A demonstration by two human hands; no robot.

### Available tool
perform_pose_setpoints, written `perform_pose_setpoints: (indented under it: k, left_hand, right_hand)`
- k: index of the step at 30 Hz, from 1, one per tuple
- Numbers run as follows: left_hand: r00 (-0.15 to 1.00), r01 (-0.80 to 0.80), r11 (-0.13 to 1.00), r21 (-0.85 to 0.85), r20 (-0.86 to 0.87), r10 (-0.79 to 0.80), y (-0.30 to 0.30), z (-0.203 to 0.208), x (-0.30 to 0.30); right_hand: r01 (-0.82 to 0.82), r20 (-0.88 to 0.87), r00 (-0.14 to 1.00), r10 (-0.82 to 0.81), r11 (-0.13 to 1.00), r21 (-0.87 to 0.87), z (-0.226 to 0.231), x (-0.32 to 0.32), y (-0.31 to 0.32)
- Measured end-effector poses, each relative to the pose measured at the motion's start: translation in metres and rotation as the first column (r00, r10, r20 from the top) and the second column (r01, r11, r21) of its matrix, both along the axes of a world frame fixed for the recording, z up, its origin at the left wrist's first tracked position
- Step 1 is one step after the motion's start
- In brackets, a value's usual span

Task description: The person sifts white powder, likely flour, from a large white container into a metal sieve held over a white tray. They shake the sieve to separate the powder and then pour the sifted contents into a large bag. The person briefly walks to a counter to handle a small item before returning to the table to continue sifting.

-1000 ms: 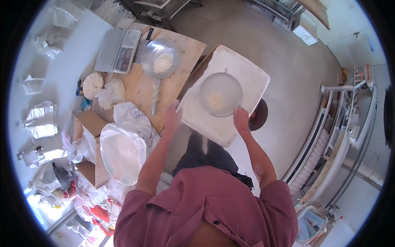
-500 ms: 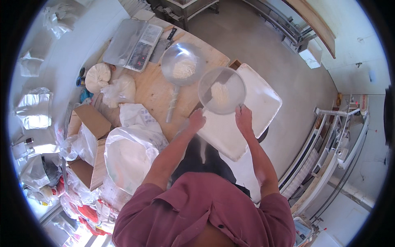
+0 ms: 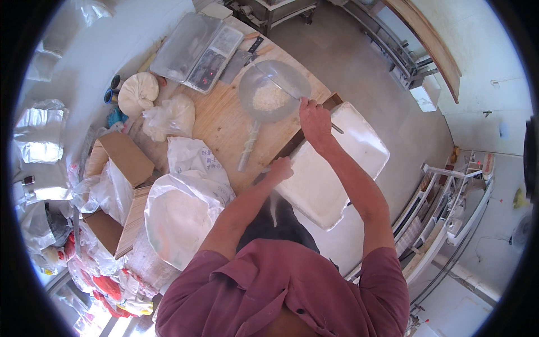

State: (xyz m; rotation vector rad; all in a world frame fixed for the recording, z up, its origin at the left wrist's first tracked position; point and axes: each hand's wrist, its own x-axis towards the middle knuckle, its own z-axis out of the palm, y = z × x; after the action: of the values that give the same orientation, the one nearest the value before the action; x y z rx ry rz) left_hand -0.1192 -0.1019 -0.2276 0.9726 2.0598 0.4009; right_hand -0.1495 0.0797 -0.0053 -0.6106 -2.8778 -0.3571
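Sieve (image 3: 285, 89) first: it is over the right part of my metal pan (image 3: 247, 89), tipped so that I see it nearly edge-on, and I cannot tell whether the two touch. The pan lies on the wooden surface (image 3: 216, 129), a pale heap (image 3: 269, 99) showing inside its rim. The surface's edge slants close by on the pan's right, so there is little wood on that side; past it a white tray (image 3: 337, 174) spreads out, and the grey floor (image 3: 359, 73) stretches beyond the tray. Left of the pan I have a strip of wood before a plastic bag (image 3: 173, 118); a scale (image 3: 219, 62) stands beyond the pan to its left. Blue print marks the white sack (image 3: 191, 154), nearer me than the pan and to its left, and red digits glow on the scale, too small to read. My right hand (image 3: 316, 121), just right of the pan, is closed round the sieve's handle, whose end pokes out past my fist. My left hand (image 3: 282, 168), on my side of the pan, has curled fingers; I cannot tell whether it holds anything.
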Motion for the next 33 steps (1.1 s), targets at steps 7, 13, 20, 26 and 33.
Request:
perform_pose_setpoints:
  k: [7,13,20,26,33]
  left_hand:
    - [0.996,0.082,0.997,0.009,0.028,-0.082,0.003,-0.006,-0.007]
    - [0.996,0.056,0.998,0.002,-0.066,-0.056,-0.003,-0.003,-0.003]
    - [0.986,0.028,0.997,0.069,-0.164,-0.016,-0.004,-0.005,0.004]
    - [0.970,-0.004,0.987,0.162,-0.240,0.043,-0.013,0.046,0.024]
    - [0.950,-0.088,0.980,0.181,-0.280,0.137,-0.040,0.060,0.062]
  right_hand:
    - [0.001,-0.004,1.000,-0.001,0.999,-0.049,0.006,0.024,0.004]
    - [0.144,-0.315,0.875,-0.367,0.819,-0.556,0.029,0.124,0.000]
    - [0.356,-0.074,0.597,-0.799,0.346,-0.868,-0.016,0.290,-0.065]
    - [0.482,0.135,0.615,-0.777,0.235,-0.844,-0.112,0.396,-0.067]
    - [0.609,0.129,0.675,-0.727,0.450,-0.653,-0.139,0.450,-0.029]
